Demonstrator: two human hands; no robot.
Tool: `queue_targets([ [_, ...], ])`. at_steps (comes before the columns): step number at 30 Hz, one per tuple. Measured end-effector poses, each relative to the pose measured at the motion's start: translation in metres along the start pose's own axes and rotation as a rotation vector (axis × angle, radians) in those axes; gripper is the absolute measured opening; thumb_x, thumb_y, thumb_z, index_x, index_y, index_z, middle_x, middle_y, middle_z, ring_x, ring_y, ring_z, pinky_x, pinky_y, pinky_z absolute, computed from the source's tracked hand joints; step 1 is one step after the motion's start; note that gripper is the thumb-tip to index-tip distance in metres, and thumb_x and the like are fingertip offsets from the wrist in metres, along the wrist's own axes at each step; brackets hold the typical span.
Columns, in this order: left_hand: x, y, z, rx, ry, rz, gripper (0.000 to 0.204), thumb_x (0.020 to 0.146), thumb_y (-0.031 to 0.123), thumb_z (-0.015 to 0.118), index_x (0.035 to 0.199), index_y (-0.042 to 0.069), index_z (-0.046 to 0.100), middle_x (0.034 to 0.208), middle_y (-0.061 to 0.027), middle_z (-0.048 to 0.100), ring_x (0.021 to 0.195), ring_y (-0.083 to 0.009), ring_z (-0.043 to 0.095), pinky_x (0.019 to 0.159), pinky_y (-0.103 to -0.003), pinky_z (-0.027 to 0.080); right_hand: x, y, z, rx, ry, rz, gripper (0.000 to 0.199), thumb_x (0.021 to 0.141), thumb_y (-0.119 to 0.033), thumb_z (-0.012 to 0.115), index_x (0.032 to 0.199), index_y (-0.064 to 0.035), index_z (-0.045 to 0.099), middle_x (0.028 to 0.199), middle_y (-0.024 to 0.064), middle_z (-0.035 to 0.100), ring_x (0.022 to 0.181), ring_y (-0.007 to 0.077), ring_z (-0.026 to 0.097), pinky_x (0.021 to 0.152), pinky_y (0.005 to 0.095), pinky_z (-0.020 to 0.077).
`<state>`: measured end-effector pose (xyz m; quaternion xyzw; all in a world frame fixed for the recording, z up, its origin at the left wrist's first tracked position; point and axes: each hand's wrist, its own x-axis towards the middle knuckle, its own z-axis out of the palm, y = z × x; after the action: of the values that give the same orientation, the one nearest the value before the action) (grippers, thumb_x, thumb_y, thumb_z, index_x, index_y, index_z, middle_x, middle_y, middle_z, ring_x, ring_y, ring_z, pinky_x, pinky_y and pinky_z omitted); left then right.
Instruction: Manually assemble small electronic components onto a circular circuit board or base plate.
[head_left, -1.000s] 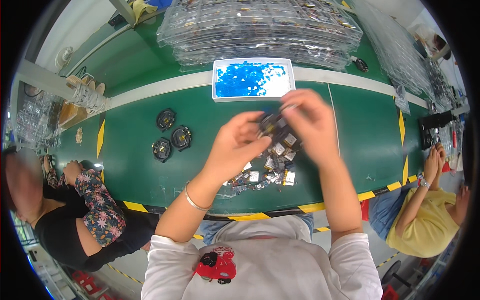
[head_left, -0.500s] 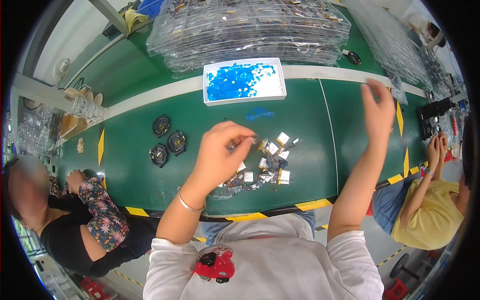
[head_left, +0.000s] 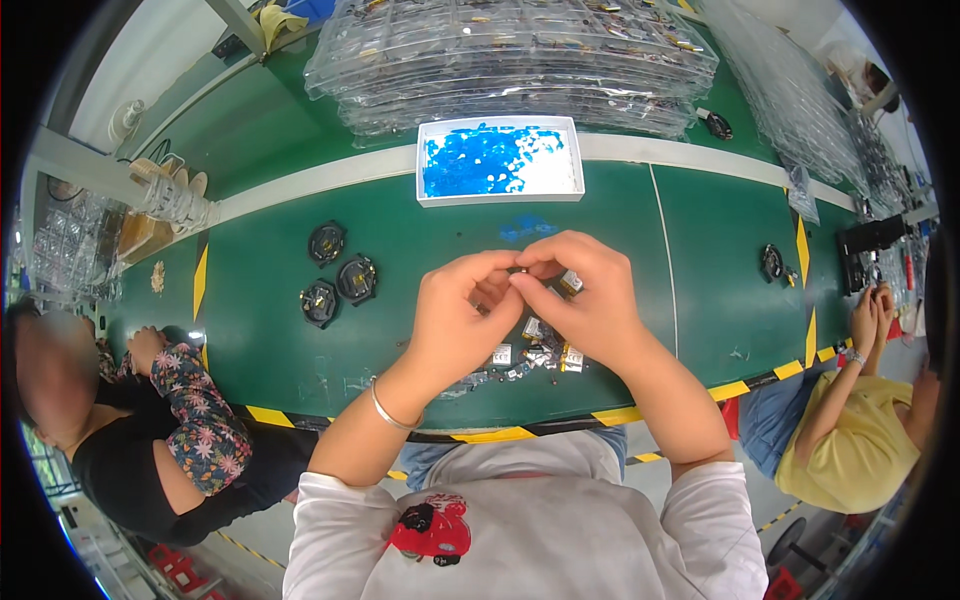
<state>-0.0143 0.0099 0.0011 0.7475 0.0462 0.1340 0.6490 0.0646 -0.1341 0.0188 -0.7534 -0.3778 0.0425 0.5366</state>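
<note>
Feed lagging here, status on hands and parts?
Left hand and right hand pinch one small part together. Pile of small silver parts beneath. Nothing in the way.

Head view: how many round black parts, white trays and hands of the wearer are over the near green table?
Round black parts left of the hands: 3
White tray of blue pieces: 1
Wearer's hands, left hand and right hand: 2
Total: 6
</note>
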Motion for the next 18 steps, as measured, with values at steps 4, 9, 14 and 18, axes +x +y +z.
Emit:
queue_targets([
  [4,0.003,0.011,0.001,0.11,0.022,-0.026,0.015,0.083,-0.002,0.062,0.098,-0.002,0.063,0.08,-0.0051,0.066,0.067,-0.0071,0.061,0.061,-0.021,0.05,0.001,0.006,-0.002,0.212,0.057,0.14,0.011,0.08,0.0,0.066,0.091,0.0006,0.067,0.085,0.0072,0.066,0.074,0.013,0.063,0.068,0.0249,0.0503],
  [9,0.005,0.006,-0.007,-0.268,-0.071,-0.209,0.012,0.085,-0.001,0.06,0.097,-0.002,0.062,0.084,-0.0053,0.066,0.069,-0.0082,0.061,0.062,-0.021,0.051,0.004,0.011,-0.002,0.497,0.0,0.251,0.009,0.085,-0.001,0.062,0.093,0.0021,0.067,0.088,0.0062,0.064,0.074,0.0115,0.059,0.067,0.0236,0.0482],
  [14,0.003,0.004,-0.004,-0.472,-0.085,-0.285,0.011,0.087,-0.003,0.057,0.097,-0.002,0.062,0.088,-0.0054,0.065,0.072,-0.008,0.061,0.063,-0.021,0.051,0.001,0.02,0.014,0.423,0.071,0.125,0.012,0.087,0.0,0.058,0.095,0.0034,0.066,0.091,0.0073,0.061,0.079,0.0116,0.058,0.068,0.023,0.0474],
  [18,0.0,0.003,0.0,-0.403,-0.035,-0.141,0.011,0.087,-0.003,0.057,0.098,-0.002,0.062,0.086,-0.0051,0.064,0.072,-0.0077,0.06,0.063,-0.021,0.051,-0.003,0.017,0.021,0.416,0.052,0.132,0.015,0.089,0.0,0.056,0.099,0.0038,0.066,0.095,0.0084,0.059,0.081,0.0124,0.058,0.071,0.0239,0.0479],
])
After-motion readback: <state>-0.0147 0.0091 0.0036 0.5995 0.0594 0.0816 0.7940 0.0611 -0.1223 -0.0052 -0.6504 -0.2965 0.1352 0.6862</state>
